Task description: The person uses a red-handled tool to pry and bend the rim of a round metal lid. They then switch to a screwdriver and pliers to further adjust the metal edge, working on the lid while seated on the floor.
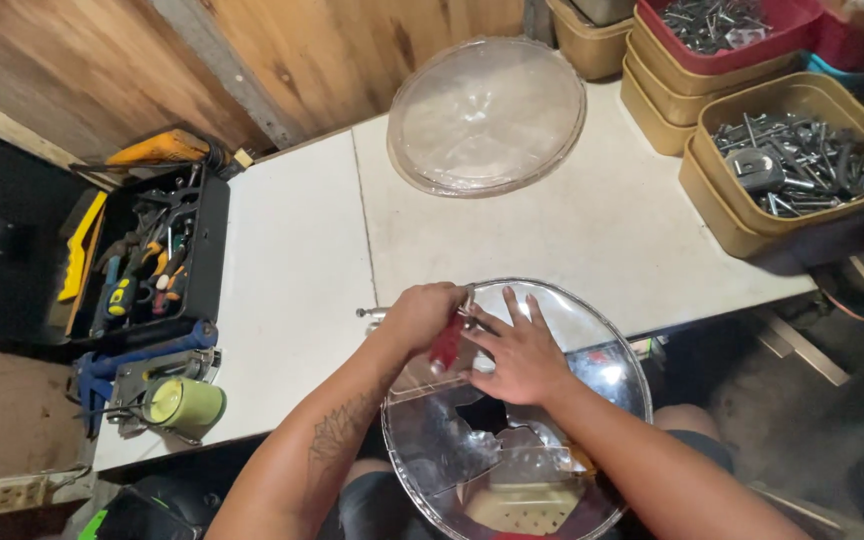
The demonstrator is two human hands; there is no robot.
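My left hand [418, 315] is closed around a red-handled tool [446, 343], its tip at the middle of a round clear lid with a metal rim [612, 365]. That lid rests tilted over my lap at the table's near edge. My right hand [519, 352] lies flat on the lid with fingers spread, pressing beside the tool. A small metal knob [369, 314] pokes out just left of my left hand. What sits under the lid's centre is hidden by my hands.
A second clear round lid [487, 115] lies at the back of the white table [292, 250]. Tan tubs of metal hardware [790, 165] stack at the right. A black toolbox with screwdrivers [147, 262], a yellow drill [162, 150] and a green cylinder [186, 403] sit at the left.
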